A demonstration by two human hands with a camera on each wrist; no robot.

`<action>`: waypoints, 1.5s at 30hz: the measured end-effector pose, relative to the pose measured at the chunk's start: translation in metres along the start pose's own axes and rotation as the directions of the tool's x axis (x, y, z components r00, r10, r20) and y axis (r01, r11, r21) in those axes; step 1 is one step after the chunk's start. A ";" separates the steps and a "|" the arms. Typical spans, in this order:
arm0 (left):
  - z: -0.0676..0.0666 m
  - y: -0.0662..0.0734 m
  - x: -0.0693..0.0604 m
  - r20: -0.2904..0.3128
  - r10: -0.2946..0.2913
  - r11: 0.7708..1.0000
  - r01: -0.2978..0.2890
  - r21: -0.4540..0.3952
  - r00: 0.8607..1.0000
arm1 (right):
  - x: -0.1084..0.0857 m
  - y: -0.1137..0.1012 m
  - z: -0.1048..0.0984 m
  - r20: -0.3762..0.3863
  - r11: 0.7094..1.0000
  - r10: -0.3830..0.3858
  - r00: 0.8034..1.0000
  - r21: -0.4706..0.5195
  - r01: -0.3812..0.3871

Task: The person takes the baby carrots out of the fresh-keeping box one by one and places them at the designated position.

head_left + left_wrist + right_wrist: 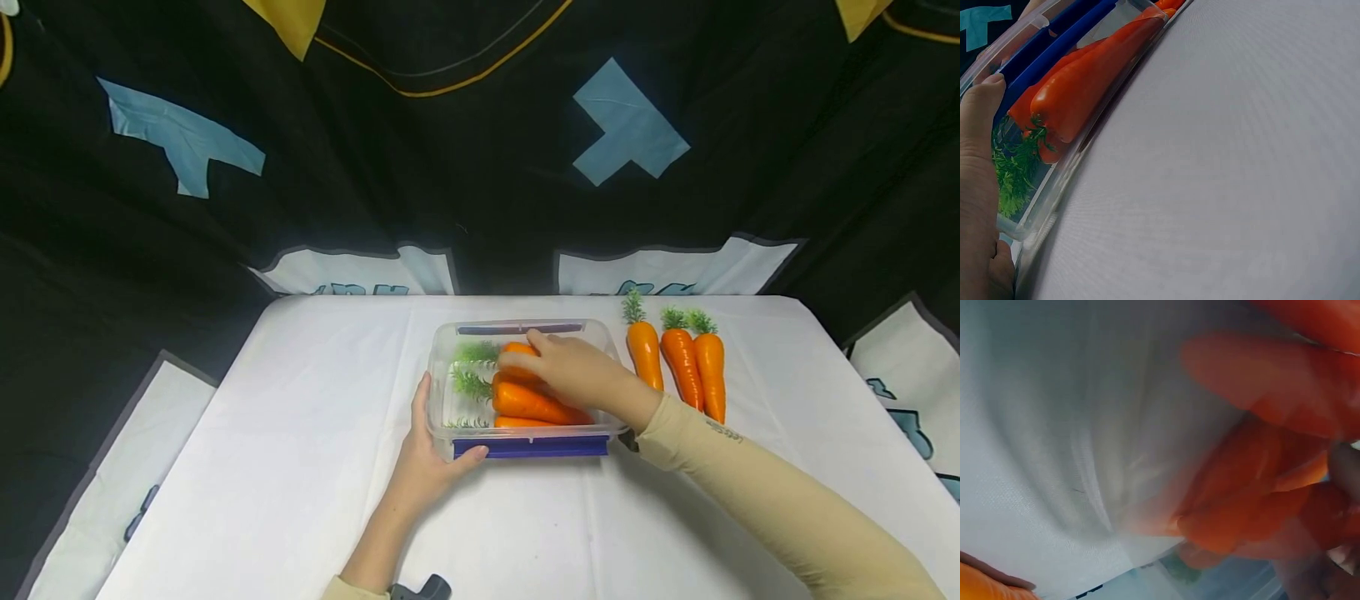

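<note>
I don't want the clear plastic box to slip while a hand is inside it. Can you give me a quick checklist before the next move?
1. Clear rectangular plastic box with blue latches held: ok, left hand grips its near left corner.
2. Top open: ok, right hand reaches in.
3. Right hand out of the box: not ok, it's over the orange carrots with green leafy tops inside.
4. Right fingers released: cannot tell, their contact is partly hidden.
5. Three loose orange carrots clear of the box: ok, they lie to its right.
</note>
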State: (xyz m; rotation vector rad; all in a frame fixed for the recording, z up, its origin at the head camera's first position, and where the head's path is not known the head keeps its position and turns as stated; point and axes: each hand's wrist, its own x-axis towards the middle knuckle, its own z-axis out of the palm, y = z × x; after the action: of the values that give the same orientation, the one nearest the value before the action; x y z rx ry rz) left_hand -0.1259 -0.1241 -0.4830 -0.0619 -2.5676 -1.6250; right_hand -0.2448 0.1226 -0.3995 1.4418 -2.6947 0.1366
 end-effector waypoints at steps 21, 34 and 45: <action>0.000 -0.003 0.000 -0.004 0.006 1.000 -0.006 0.028 1.000 | -0.018 0.004 -0.024 -0.098 0.953 0.162 0.982 0.272 -0.130; 0.000 -0.003 0.001 -0.013 0.021 1.000 -0.021 0.021 1.000 | -0.043 0.007 -0.068 -0.142 0.863 0.323 0.936 0.450 -0.229; 0.001 -0.002 0.000 -0.006 0.007 1.000 -0.007 0.017 1.000 | -0.104 0.026 -0.092 -0.149 0.823 0.467 0.872 0.435 -0.367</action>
State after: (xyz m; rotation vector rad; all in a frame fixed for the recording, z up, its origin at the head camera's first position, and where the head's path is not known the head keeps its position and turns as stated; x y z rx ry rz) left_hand -0.1264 -0.1243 -0.4852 -0.0650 -2.5737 -1.5983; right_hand -0.2061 0.2329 -0.3213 0.7772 -2.8177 0.8760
